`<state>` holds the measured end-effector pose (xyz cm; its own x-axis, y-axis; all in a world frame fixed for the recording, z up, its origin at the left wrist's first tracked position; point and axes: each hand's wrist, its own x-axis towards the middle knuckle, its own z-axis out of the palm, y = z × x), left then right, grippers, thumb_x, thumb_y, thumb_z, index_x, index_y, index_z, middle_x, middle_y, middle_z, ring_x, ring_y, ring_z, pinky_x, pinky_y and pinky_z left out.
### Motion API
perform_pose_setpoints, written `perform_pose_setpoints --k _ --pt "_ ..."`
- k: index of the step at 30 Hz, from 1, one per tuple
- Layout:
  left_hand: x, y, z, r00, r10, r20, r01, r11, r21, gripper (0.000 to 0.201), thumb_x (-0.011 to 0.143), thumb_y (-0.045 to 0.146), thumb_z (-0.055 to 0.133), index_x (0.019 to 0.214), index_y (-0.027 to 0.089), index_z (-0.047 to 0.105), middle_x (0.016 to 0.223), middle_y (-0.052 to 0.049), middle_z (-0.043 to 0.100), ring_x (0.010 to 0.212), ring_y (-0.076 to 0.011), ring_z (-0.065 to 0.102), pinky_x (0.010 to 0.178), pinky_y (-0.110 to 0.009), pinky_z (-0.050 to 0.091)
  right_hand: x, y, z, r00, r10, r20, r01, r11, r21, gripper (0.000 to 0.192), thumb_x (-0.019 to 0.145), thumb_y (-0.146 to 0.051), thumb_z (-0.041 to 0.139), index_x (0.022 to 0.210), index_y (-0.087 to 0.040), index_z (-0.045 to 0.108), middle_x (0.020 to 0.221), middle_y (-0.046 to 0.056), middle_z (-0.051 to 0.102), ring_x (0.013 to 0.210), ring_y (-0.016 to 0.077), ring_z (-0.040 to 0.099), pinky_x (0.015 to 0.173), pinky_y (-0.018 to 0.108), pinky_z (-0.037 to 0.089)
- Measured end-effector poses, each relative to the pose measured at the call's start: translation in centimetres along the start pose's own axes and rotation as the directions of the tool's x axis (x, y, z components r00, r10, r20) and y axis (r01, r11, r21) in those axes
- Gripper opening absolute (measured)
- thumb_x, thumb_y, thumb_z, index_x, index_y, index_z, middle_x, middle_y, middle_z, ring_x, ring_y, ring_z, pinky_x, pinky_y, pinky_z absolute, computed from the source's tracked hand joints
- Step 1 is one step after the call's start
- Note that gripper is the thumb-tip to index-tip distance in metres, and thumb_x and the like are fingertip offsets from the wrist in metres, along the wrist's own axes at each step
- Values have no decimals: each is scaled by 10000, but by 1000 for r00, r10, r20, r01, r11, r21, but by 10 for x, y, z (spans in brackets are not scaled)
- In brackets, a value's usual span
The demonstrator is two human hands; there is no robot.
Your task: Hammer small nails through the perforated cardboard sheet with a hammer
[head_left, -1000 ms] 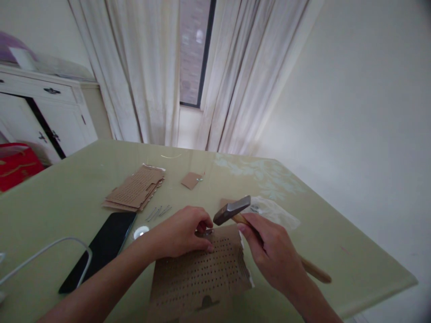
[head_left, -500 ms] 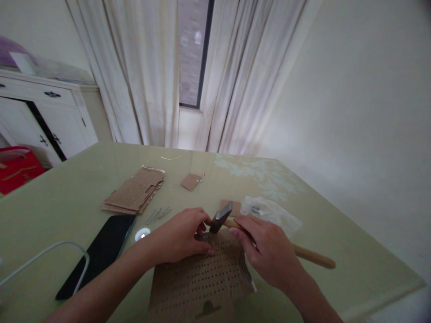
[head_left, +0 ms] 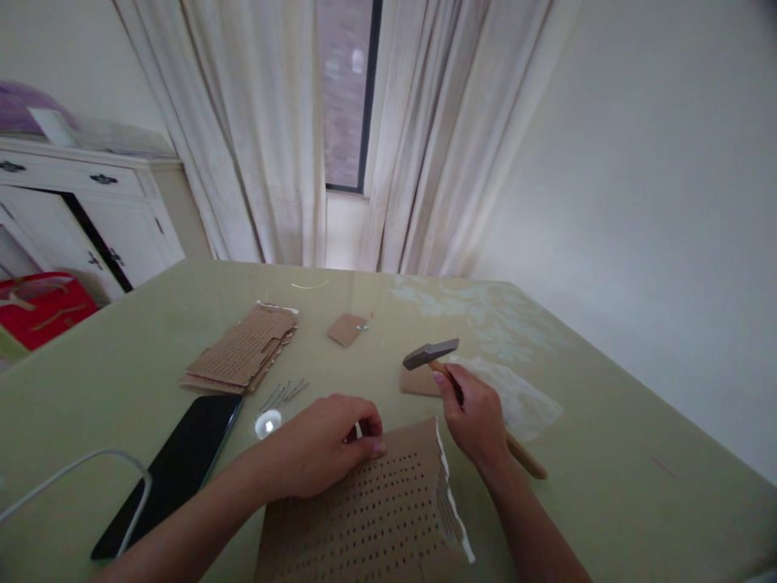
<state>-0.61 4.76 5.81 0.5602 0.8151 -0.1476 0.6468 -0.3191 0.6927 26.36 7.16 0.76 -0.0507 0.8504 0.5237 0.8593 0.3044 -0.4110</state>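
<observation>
In the head view my right hand [head_left: 477, 409] is wrapped round the wooden handle of a hammer [head_left: 432, 354]. The hammer's grey metal head is raised above the table, up and to the right of a stack of perforated cardboard [head_left: 388, 502]. My left hand [head_left: 331, 441] is closed at the far edge of that stack, thumb on the top sheet and fingers curled; whether something small is also between the fingers is hidden. Several nails [head_left: 284, 394] lie beyond my left wrist, beside a small round white object [head_left: 268, 423].
A second perforated cardboard pile [head_left: 243, 348] lies at the back left. A black phone [head_left: 173, 470] rests at the left under a white cable [head_left: 137, 465]. Small cardboard pieces [head_left: 346, 330] and a clear plastic bag [head_left: 515, 397] are farther back on the green table [head_left: 607, 478].
My right hand has lifted the hammer up and to the right, away from my left hand. My left hand stays at the cardboard's far edge.
</observation>
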Motion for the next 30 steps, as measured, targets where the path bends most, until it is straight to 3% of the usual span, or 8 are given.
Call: perform_pose_setpoints --k 4,8,14,19,22,25,27,30 --pt "-2 5 1 1000 1 -6 0 999 35 230 1006 395 617 1042 257 798 1011 -40 815 914 -251 729 810 -348 502 -5 5 3 1000 4 23 -3 1000 -24 344 1100 -409 459 1024 -201 722 932 103 810 824 275 755 742 350 491" --pt "-4 -7 -23 995 -28 -95 42 987 154 272 1032 426 584 1038 272 808 1046 -36 838 969 -256 748 845 -337 509 -6 5 6 999 13 37 -11 999 -49 338 1104 -404 463 1044 -203 727 951 102 812 830 284 756 716 346 469" --pt "-1 -87 -68 894 -299 -335 430 783 449 228 950 235 583 831 202 774 965 -187 826 959 -404 763 816 -458 507 -7 4 4 999 18 44 -15 998 -69 343 1106 -400 464 1033 -195 729 952 103 803 846 295 749 713 350 459" --pt "6 -129 -63 863 -385 -326 503 713 489 96 873 237 706 818 188 768 952 -153 820 973 -347 761 874 -441 547 -7 5 7 999 13 48 -9 997 -75 349 1106 -404 461 1025 -201 733 965 102 803 855 287 743 723 347 459" --pt "9 -132 -55 858 -412 -308 514 695 503 124 896 255 700 886 156 774 995 -141 808 982 -321 755 912 -467 556 -7 7 9 999 18 45 -14 996 -85 345 1101 -399 466 1022 -200 737 964 104 802 836 283 740 708 344 448" --pt "9 -125 -56 858 -404 -317 513 699 498 146 859 251 669 824 156 774 999 -201 800 976 -404 758 869 -502 554 -7 7 11 999 20 45 -16 995 -95 330 1098 -390 477 1025 -203 739 957 100 801 829 278 738 702 340 440" --pt "8 -112 -60 868 -372 -328 493 722 485 176 860 254 635 773 157 754 950 -228 791 932 -442 755 822 -514 543 -7 7 11 999 19 50 -14 995 -100 322 1099 -390 486 1015 -209 738 940 92 798 824 272 736 699 335 436" --pt "5 -81 -65 912 -256 -319 383 807 449 236 944 316 576 877 170 749 921 -169 795 890 -374 750 800 -461 540 -7 6 11 998 22 55 -16 994 -107 319 1103 -385 485 1015 -212 737 942 89 799 822 270 735 694 335 432"
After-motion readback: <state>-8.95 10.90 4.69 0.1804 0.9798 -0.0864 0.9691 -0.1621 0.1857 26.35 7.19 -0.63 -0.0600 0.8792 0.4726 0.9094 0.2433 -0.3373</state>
